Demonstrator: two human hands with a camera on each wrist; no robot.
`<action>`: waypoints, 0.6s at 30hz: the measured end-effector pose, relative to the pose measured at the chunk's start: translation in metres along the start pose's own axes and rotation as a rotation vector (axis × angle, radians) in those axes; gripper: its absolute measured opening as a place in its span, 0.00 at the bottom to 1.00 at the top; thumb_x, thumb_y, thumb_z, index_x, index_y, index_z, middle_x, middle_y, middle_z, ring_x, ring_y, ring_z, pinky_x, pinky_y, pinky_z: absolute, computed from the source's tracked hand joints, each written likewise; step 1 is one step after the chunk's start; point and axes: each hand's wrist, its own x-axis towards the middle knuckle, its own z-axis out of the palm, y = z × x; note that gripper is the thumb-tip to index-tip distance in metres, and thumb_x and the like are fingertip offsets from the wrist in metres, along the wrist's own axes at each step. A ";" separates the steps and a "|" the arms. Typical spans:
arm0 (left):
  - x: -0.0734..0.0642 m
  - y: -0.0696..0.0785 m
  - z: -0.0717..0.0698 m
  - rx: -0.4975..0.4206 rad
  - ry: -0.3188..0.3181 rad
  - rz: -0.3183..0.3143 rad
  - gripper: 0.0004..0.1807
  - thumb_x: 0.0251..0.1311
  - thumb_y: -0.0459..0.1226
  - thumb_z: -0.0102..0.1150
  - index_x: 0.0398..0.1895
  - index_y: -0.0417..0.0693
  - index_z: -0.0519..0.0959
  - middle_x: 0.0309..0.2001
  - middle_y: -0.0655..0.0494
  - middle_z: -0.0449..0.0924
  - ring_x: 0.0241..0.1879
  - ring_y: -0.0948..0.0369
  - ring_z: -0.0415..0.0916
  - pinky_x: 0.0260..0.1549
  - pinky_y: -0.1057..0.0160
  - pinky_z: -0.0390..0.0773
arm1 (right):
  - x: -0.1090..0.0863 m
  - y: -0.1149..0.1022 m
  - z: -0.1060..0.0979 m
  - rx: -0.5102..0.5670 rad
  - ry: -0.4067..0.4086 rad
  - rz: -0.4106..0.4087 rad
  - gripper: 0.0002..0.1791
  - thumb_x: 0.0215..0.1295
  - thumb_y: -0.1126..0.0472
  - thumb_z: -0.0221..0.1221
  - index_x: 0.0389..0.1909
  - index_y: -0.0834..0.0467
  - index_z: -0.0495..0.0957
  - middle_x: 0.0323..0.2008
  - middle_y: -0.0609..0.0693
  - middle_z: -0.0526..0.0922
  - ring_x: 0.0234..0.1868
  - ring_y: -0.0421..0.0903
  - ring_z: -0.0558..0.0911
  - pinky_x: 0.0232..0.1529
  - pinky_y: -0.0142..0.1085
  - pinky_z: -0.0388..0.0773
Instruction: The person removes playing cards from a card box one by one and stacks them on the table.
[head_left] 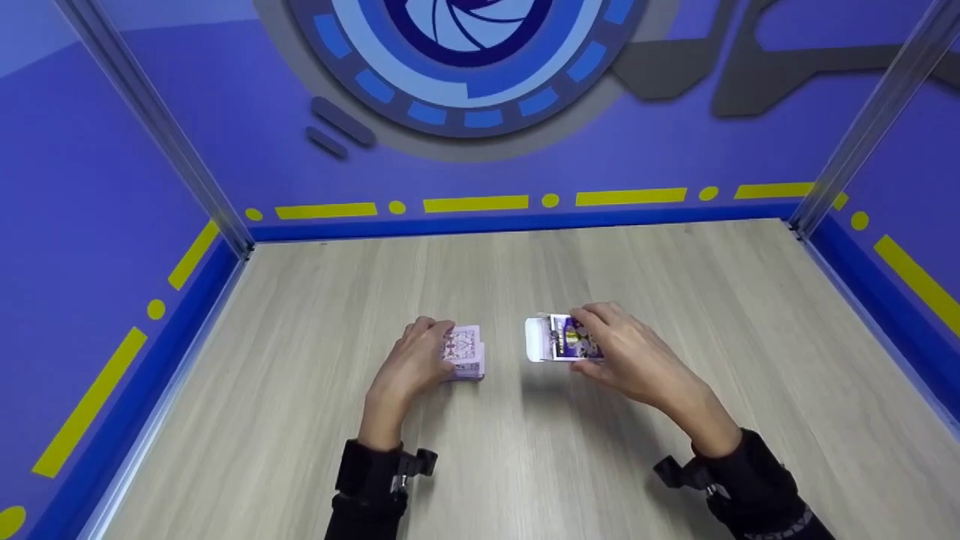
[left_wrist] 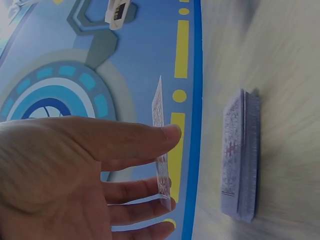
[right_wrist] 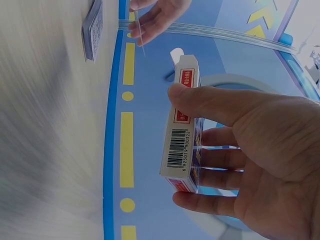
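Observation:
My left hand (head_left: 411,358) pinches a thin playing card (left_wrist: 160,112) between thumb and fingers, holding it up off the table. Below it a deck of playing cards (left_wrist: 240,155) lies stacked on the tabletop, its edges slightly uneven; the backs carry a pinkish pattern. In the head view the card partly covers the deck (head_left: 472,369). To the right, my right hand (head_left: 630,356) grips a card box (right_wrist: 179,145) above the table, thumb on the barcode side and fingers beyond. The box's white end flap (head_left: 534,340) stands open toward the left. Whether anything is inside cannot be seen.
A light wood-grain table (head_left: 480,465) lies under both hands. Blue printed panels (head_left: 480,180) with yellow marks enclose it at the back, left and right, joined by metal corner posts (head_left: 161,127). Black straps with small mounts (head_left: 371,472) sit on both wrists.

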 end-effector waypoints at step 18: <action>0.012 -0.013 0.026 0.007 -0.083 -0.037 0.34 0.54 0.26 0.71 0.68 0.38 0.76 0.66 0.39 0.72 0.67 0.43 0.68 0.67 0.46 0.68 | -0.001 0.001 0.000 -0.011 0.004 -0.024 0.39 0.53 0.54 0.79 0.62 0.66 0.76 0.55 0.60 0.80 0.55 0.55 0.80 0.50 0.50 0.80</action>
